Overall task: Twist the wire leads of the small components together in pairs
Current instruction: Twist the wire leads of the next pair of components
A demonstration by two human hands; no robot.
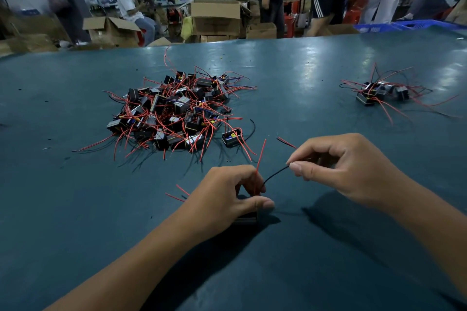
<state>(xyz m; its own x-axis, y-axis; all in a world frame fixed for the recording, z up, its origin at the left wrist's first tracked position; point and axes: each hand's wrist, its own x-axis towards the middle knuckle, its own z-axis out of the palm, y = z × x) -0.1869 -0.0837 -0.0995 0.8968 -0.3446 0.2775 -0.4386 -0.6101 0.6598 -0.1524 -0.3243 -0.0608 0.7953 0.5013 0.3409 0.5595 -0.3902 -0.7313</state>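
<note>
Stretching across the whole view, the teal worktable (75,209) carries a big heap of small black components (171,111) with tangled red leads at centre and a smaller cluster (381,92) far right. Near the front edge, the left hand (222,199) curls its fingers and thumb around one black component (246,218) resting on the table, red leads (260,159) sticking up beside it. The right hand (346,166) pinches the component's black lead (275,174) between thumb and forefinger, other fingers curled.
</note>
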